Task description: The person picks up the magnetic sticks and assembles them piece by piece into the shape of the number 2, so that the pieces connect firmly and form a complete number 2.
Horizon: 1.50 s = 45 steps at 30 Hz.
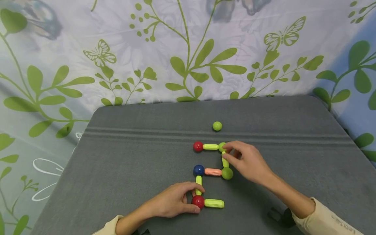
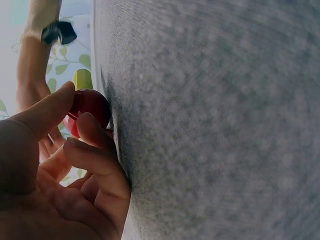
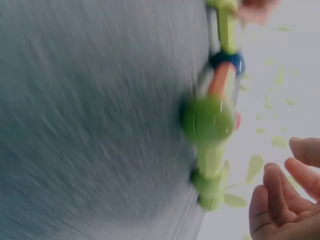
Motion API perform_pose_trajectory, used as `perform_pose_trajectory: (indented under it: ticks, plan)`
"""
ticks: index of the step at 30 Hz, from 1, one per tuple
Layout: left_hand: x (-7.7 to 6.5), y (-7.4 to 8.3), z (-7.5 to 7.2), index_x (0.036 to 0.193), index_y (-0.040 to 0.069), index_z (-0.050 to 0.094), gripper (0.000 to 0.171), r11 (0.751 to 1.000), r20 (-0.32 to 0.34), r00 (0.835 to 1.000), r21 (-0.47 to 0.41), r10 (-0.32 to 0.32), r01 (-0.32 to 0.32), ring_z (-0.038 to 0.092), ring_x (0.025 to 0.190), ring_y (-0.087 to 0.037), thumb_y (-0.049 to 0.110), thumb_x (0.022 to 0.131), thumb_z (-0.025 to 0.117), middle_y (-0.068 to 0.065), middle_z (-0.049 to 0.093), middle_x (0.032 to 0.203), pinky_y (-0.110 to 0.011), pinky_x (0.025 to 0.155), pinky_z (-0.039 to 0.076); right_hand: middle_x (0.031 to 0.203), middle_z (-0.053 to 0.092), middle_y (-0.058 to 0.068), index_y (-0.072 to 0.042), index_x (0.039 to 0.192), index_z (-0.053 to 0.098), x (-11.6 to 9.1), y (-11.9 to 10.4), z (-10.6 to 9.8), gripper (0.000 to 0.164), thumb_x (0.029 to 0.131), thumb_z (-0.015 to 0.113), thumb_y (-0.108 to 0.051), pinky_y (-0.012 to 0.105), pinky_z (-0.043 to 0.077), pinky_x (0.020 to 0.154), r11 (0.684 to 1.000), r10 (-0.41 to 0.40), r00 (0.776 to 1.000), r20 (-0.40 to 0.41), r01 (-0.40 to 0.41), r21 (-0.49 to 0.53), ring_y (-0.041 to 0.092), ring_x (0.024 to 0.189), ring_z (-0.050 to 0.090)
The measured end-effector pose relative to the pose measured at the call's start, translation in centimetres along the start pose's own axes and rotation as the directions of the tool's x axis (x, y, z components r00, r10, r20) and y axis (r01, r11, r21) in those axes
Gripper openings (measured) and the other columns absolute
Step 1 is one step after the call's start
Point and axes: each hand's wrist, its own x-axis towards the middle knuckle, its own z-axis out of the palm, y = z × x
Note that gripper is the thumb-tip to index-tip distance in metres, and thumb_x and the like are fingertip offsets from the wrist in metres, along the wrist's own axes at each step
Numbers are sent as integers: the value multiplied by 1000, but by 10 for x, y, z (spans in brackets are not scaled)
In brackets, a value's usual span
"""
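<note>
On the grey table lies a zigzag chain of balls and ridged rods. My left hand [image 1: 173, 199] grips the near red ball [image 1: 198, 202] between thumb and fingers. From that ball one yellow-green rod [image 1: 214, 203] points right and another rod [image 1: 198, 181] leads up to a blue ball [image 1: 198, 170]. An orange rod [image 1: 213, 172] joins the blue ball to a large green ball [image 1: 227, 173]. My right hand [image 1: 248, 160], fingers loosely bent, hovers beside the upright yellow-green rod [image 1: 225, 160] and partly hides the upper green ball [image 1: 221, 147]. The right wrist view shows this hand [image 3: 287, 200] apart from the chain.
Another yellow-green rod [image 1: 211, 147] ends at a far red ball [image 1: 198, 146]. A loose light-green ball [image 1: 217, 126] lies beyond the chain. Creases cross the grey table cover [image 1: 141, 150], and a leaf-patterned cloth [image 1: 123, 42] hangs behind it.
</note>
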Motion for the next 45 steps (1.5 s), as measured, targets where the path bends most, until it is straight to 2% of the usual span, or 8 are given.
perform_pose_trajectory:
  ticks: [3, 9, 15, 20, 27, 41, 45]
  plan:
    - [0, 0, 0, 125, 18, 62, 41, 1000, 0, 1000, 2, 2, -2, 50, 54, -2, 24, 87, 78, 10, 58, 94, -18, 50, 42, 101, 67, 6, -3, 117, 67, 21, 12, -5, 25, 93, 69, -9, 34, 47, 62, 1000, 25, 1000, 6, -25, 3, 14, 75, 59]
    - [1, 1, 0, 124, 17, 62, 41, 1000, -1, 1000, -4, 3, -3, 50, 53, -1, 23, 87, 79, 10, 58, 93, -18, 50, 42, 108, 66, 17, 1, 128, 60, 57, 34, -4, 36, 96, 66, -13, 39, 49, 64, 995, 99, 991, 84, -99, -8, 24, 81, 63]
    - [1, 1, 1, 123, 17, 62, 41, 1000, -4, 1000, -11, -7, 7, 50, 53, -2, 22, 86, 79, 10, 58, 92, -18, 50, 42, 112, 63, 20, -2, 136, 54, 84, 49, 4, 43, 97, 66, -16, 44, 49, 68, 985, 171, 984, 58, -169, -29, 30, 89, 63]
    - [1, 0, 1, 123, 17, 62, 41, 1000, -4, 1000, -11, -11, 11, 50, 53, -2, 22, 86, 79, 10, 58, 92, -18, 50, 42, 115, 61, 22, -3, 136, 55, 99, 58, 8, 43, 96, 66, -16, 48, 47, 72, 976, 212, 976, 57, -208, -61, 35, 95, 60]
    - [2, 0, 1, 123, 17, 62, 41, 1000, -5, 1000, -5, -6, 6, 50, 53, -1, 23, 86, 79, 11, 58, 93, -18, 50, 42, 120, 61, 24, -4, 135, 57, 107, 66, 11, 42, 96, 66, -17, 51, 48, 79, 975, 216, 974, 72, -210, -78, 39, 105, 59]
    - [3, 1, 2, 123, 16, 62, 41, 999, 2, 1000, -30, -12, 12, 50, 53, -1, 21, 86, 79, 10, 58, 93, -18, 49, 41, 121, 63, 24, -4, 131, 60, 108, 68, 14, 37, 96, 66, -13, 51, 50, 82, 978, 198, 978, 64, -192, -84, 39, 107, 61]
    - [2, 1, 1, 123, 16, 62, 41, 999, 3, 1000, -34, -17, 17, 50, 52, -1, 22, 86, 79, 9, 58, 93, -18, 49, 41, 120, 63, 23, -4, 131, 60, 107, 68, 13, 37, 96, 67, -13, 49, 51, 78, 980, 189, 980, 57, -184, -82, 37, 100, 63]
